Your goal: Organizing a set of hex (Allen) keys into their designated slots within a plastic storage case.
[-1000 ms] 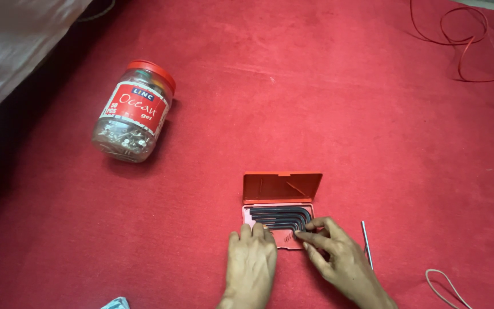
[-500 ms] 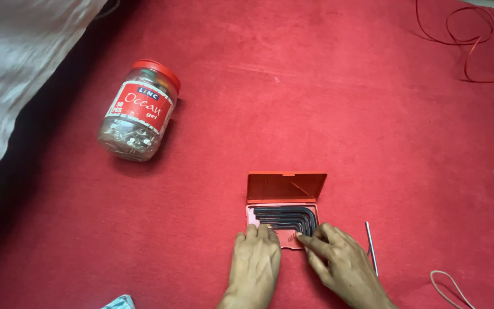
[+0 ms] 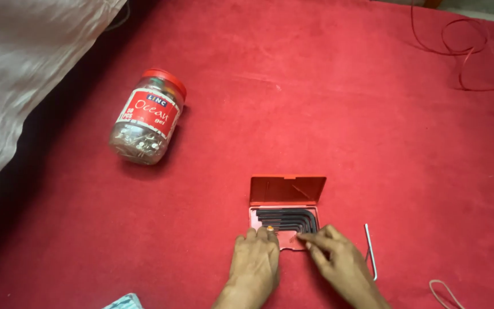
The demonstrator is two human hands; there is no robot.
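Little has changed over the past second: both hands remain at the near edge of the open red plastic hex-key case (image 3: 286, 190), with only the view shifting slightly. The left hand (image 3: 254, 264) lies flat, fingers extended and holding nothing, its fingertips touching the case's near-left corner. The right hand (image 3: 338, 263) presses thumb and forefinger together at the near-right end of the set of black L-shaped hex keys (image 3: 288, 220) nested in the tray; whether it actually pinches one cannot be told. The case sits on a red carpeted floor (image 3: 327, 103), lid raised. A loose silver metal hex key (image 3: 370, 250) lies just right of the right hand. A clear plastic jar with red lid (image 3: 147, 117) lies on its side, well apart to the left.
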